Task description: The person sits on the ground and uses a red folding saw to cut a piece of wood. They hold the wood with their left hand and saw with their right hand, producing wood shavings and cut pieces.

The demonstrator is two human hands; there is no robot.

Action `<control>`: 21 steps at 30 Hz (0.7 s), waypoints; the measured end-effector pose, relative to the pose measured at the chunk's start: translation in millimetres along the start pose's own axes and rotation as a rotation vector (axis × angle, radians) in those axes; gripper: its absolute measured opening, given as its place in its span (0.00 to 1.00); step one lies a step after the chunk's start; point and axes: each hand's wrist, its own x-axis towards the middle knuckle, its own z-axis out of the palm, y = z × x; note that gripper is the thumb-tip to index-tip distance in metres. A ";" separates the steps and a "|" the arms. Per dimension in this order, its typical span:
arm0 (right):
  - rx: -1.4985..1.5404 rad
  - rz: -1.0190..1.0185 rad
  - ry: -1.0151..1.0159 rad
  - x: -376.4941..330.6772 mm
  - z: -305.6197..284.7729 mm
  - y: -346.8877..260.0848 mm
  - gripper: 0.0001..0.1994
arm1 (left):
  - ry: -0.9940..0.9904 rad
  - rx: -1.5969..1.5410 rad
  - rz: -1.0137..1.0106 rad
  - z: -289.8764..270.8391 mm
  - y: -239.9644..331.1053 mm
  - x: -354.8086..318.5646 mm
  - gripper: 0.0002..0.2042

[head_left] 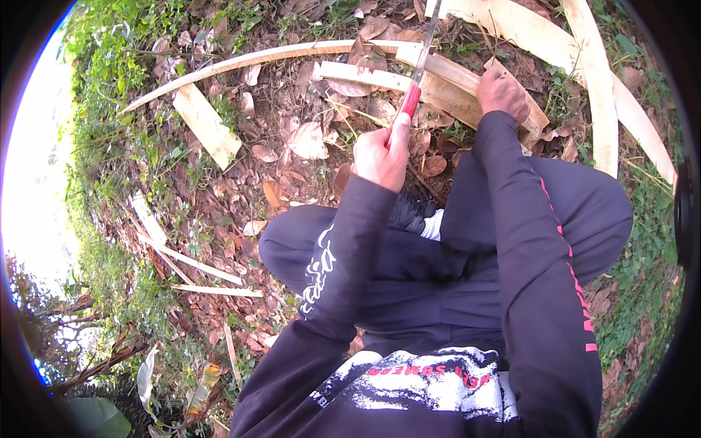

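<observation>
My left hand (381, 156) is closed around the red handle of a hand saw (411, 101), its thumb lying along the handle. The narrow metal blade points away from me and crosses a long pale wooden strip (292, 51); its teeth are too small to make out. To the right, my right hand (502, 95) is curled down over the right end of the wood, gripping a wooden plank (453, 74). Under that plank lie other short boards (537, 113). The fingertips of my right hand are partly hidden.
Curved planks (595, 95) lie at the far right. A short board (207, 125) rests on dry leaves to the left, with thin wooden strips (193, 264) nearer me. My folded legs (569, 197) are close below the wood; green plants (102, 146) grow along the left.
</observation>
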 end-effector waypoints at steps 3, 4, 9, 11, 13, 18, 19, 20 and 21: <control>-0.018 -0.001 -0.037 11.0 -3.3 1.9 0.27 | -0.065 -0.110 -0.138 -12.5 -3.0 -13.9 0.29; -0.043 -0.028 -0.048 9.1 -4.0 2.2 0.27 | -0.080 -0.165 -0.232 -16.5 -8.6 -30.4 0.29; -0.070 -0.095 -0.079 -0.1 -5.0 -0.9 0.25 | -0.016 -0.711 -0.392 -5.0 -13.2 -61.2 0.27; -0.053 -0.107 -0.054 3.6 1.2 4.8 0.24 | -0.016 -0.705 -0.400 -0.1 -10.4 -64.2 0.27; -0.014 -0.102 -0.045 4.5 2.4 8.2 0.24 | -0.034 -0.701 -0.384 4.6 -10.9 -64.1 0.28; 0.042 -0.177 0.013 -7.5 -0.3 14.1 0.25 | -0.045 -0.686 -0.326 5.7 -17.2 -66.3 0.24; 0.053 -0.232 0.046 -4.1 5.8 20.1 0.25 | -0.053 -0.672 -0.281 6.3 -11.4 -64.2 0.23; 0.060 -0.285 0.076 -1.2 10.8 28.3 0.25 | -0.060 -0.656 -0.241 5.8 -8.2 -62.8 0.23; 0.077 -0.380 -0.035 -8.8 7.8 30.1 0.25 | -0.044 -0.547 -0.181 5.8 -23.3 -56.0 0.21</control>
